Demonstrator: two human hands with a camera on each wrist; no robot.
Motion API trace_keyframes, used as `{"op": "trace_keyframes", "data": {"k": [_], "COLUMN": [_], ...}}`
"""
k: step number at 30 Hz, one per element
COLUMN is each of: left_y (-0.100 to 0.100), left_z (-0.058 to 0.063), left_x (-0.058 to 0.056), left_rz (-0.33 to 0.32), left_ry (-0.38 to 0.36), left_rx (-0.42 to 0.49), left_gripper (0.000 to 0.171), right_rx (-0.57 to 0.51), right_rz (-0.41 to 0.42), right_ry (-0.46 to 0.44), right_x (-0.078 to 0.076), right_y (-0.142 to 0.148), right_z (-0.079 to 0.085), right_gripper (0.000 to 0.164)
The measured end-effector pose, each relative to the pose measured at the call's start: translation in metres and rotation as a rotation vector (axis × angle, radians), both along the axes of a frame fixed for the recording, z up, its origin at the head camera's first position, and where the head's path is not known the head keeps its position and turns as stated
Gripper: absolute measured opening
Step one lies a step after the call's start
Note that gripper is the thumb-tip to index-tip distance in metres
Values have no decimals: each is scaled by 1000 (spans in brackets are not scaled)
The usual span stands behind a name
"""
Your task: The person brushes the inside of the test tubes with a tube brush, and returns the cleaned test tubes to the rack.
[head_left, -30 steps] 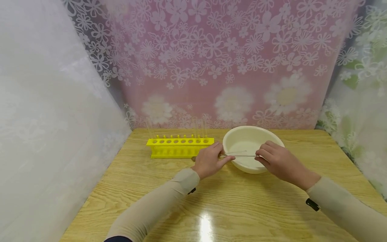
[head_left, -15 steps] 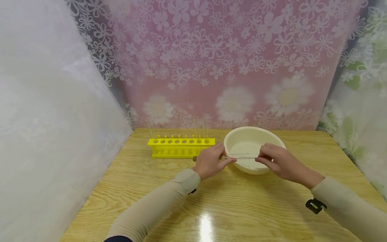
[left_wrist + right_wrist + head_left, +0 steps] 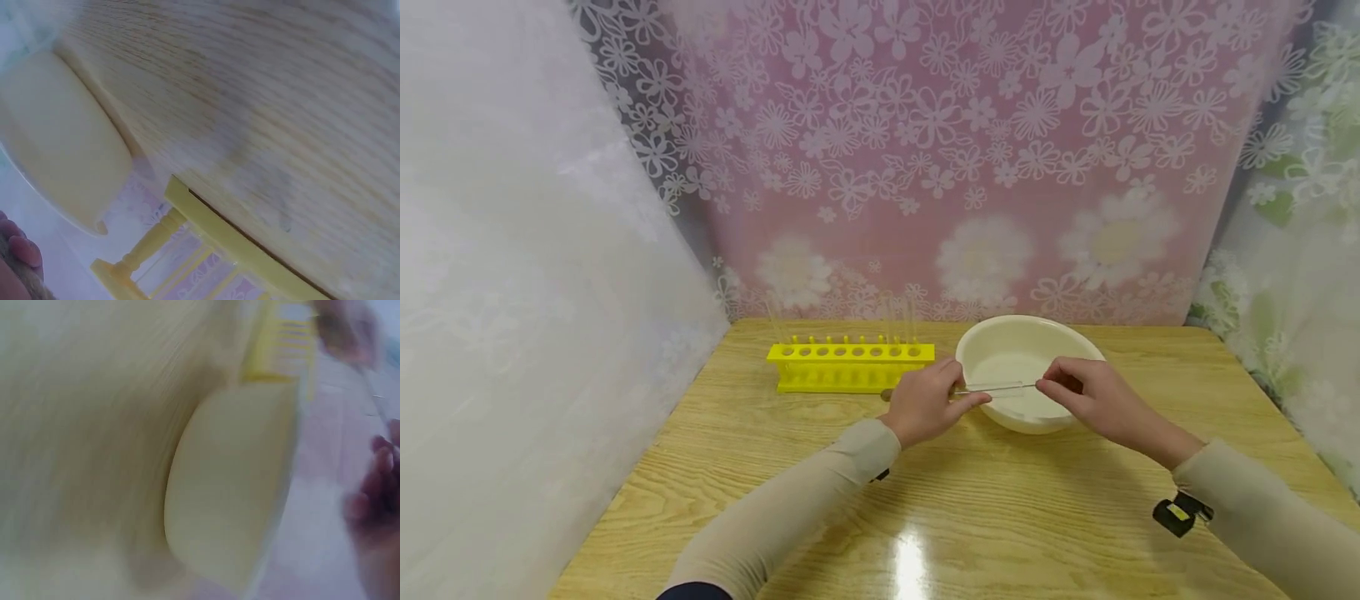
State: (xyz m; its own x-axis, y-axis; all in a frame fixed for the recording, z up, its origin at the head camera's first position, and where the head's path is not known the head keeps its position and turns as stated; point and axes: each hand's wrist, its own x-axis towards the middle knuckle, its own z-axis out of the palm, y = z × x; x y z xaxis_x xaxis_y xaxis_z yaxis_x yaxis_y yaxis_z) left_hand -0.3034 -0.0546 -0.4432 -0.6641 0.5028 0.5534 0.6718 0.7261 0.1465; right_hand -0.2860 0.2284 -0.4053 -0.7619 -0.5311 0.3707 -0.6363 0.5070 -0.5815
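My left hand (image 3: 925,402) grips a test tube brush (image 3: 887,395), its brownish head poking out left of the fist. From the fist's other side its thin wire runs right, where my right hand (image 3: 1093,396) pinches the end between thumb and fingertips. A clear test tube (image 3: 1017,390) also extends from the left hand, overlapping the wire. Both lie roughly level over a cream bowl (image 3: 973,340). In the left wrist view, fingers (image 3: 25,251) sit beside fuzzy bristles at the lower corner. The right wrist view is blurred, with the right hand (image 3: 375,503) at its edge.
Left of the bowl stands a yellow test tube rack (image 3: 850,387) with several clear tubes upright in it, one at the left end, others at the right. Everything stands on a wooden table (image 3: 820,517). A flowered pink curtain (image 3: 880,167) hangs behind.
My right hand has shifted slightly right and its wrist has turned, with the fingertips still on the wire. The wire now slants up toward the right. The left hand has barely moved.
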Motion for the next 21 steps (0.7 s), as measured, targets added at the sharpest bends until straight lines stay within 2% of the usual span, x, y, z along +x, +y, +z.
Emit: {"op": "trace_keyframes", "data": {"k": [2, 5, 7, 10, 13, 16, 18, 21], "left_y": [-1, -2, -2, -2, -3, -4, -4, -5], "left_z": [0, 0, -1, -2, -2, -3, -3, -2], "left_x": [-1, -2, -2, -2, -1, 0, 0, 0], "left_rz": [0, -4, -8, -22, -27, -29, -25, -24], "left_ry": [-48, -102, -123, -132, -120, -99, -80, -43], "left_rx": [25, 47, 45, 43, 40, 33, 24, 11], "left_gripper": [40, 39, 40, 41, 41, 41, 41, 40], "right_rx": [120, 205, 223, 240, 264, 264, 240, 168], "right_rz": [-2, 42, 90, 156, 187, 186, 165, 126], "right_ry": [356, 734, 881, 1018, 1071, 1027, 928, 677], "right_x": [-1, -4, -6, -8, -7, -4, -2, 3], "right_y": [1, 2, 3, 4, 5, 4, 3, 0], "right_z": [-3, -5, -5, -5, -5, -5, -5, -5], "right_gripper": [22, 40, 46, 42, 38, 37, 30, 15]}}
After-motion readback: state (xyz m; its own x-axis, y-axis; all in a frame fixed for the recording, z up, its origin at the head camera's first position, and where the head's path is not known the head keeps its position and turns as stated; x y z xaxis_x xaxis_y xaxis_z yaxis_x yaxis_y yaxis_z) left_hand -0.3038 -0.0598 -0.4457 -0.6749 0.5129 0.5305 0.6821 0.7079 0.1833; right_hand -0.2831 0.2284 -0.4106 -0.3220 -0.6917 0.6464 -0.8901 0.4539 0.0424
